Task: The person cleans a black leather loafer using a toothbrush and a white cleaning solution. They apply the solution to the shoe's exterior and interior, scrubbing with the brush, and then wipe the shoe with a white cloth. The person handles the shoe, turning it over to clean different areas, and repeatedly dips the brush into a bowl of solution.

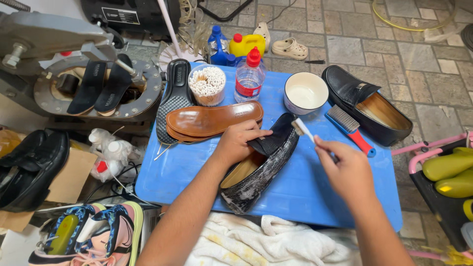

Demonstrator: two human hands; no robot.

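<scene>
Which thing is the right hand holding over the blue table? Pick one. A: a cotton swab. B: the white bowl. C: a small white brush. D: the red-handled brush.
C: the right hand pinches a small white brush in its fingers, bristles by the black shoe; the red-handled brush lies untouched on the blue table.

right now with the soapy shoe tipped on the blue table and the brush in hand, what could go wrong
1. The black loafer is tilted on its side, steadied only by the left hand; brush pressure might make it slip on the blue table.
2. Foam on its outside could run into the tan lining.
3. The right hand works the small brush close to the white bowl and the clear bottle; a wide stroke might knock either over.
</scene>
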